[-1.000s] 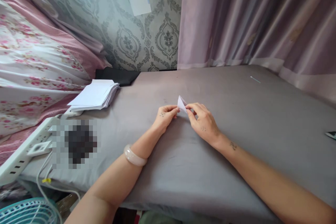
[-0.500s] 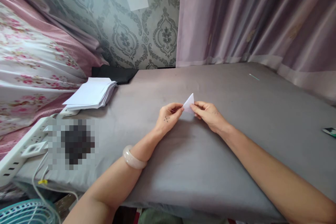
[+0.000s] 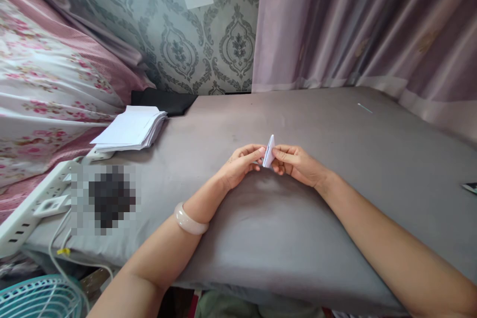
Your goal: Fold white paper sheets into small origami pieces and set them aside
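Note:
A small folded piece of white paper (image 3: 269, 151) is held up between my two hands above the grey cloth surface (image 3: 268, 238). It is turned nearly edge-on, its layers showing as a thin slit, with a pointed top. My right hand (image 3: 296, 160) pinches its right side between thumb and fingers. On the other side, the thumb and fingertips of my left hand (image 3: 244, 161) press against the left edge. A pale bangle (image 3: 189, 219) circles my left forearm.
At the left lies a stack of white paper (image 3: 128, 129) beside a black folded item (image 3: 167, 102). Nearer are a white power strip (image 3: 22, 226) with cables, a pixelated dark patch (image 3: 112, 196) and a teal fan (image 3: 40, 298). A thin stick (image 3: 365, 108) lies far right.
The folded paper has turned from showing a flat triangular face to nearly edge-on. My left hand has rotated and its fingers have spread a little. The view has shifted slightly.

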{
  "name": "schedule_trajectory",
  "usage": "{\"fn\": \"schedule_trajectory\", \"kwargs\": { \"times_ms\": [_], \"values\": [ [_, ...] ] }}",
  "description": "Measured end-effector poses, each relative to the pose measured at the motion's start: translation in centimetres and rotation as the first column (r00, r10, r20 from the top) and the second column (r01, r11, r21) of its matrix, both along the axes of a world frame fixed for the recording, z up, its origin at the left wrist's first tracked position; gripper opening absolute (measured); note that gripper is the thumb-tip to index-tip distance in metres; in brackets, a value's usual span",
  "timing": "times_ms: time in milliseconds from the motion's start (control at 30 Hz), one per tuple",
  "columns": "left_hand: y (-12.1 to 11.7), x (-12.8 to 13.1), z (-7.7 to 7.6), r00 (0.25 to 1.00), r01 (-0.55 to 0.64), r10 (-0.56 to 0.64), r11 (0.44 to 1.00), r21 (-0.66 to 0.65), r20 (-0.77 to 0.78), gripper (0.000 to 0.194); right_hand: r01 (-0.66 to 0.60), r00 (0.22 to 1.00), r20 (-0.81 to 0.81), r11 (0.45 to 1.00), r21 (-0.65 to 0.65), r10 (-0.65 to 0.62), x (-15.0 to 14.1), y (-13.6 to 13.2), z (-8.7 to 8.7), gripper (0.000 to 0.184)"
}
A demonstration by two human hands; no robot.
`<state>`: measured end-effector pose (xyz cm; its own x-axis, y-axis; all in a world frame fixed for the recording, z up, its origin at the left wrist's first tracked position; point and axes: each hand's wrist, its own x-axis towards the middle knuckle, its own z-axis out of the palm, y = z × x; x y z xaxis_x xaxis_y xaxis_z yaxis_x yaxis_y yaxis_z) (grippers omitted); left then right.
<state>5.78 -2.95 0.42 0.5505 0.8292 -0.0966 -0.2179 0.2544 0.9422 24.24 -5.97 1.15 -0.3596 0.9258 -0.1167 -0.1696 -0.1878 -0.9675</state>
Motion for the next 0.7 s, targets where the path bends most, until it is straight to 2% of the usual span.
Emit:
{"fn": "schedule_trajectory", "kwargs": {
  "times_ms": [333, 500, 600, 700],
  "values": [
    [0.5, -1.2, 0.3, 0.989, 0.145, -0.143, 0.983, -0.115, 0.03, 0.033, -0.053, 0.999, 0.003, 0.999, 0.011, 0.053, 0.8, 0.2, -0.1, 0.029],
    [0.4, -1.5, 0.5, 0.974, 0.216, -0.218, 0.976, -0.035, -0.07, 0.029, -0.065, 0.994, 0.099, 0.994, 0.092, 0.056, 0.9, 0.1, 0.2, 0.035],
    [0.3, -1.4, 0.5, 0.972, 0.163, -0.147, 0.983, 0.079, -0.181, 0.028, -0.006, 0.971, 0.237, 0.979, 0.202, -0.043, 0.7, 0.1, 0.2, 0.035],
    [0.4, -1.1, 0.2, 0.978, 0.013, 0.027, 0.981, 0.191, -0.205, 0.028, 0.168, 0.899, 0.32, 0.91, 0.378, -0.299, 0.4, 0.5, -0.3, 0.036]
  ]
}}
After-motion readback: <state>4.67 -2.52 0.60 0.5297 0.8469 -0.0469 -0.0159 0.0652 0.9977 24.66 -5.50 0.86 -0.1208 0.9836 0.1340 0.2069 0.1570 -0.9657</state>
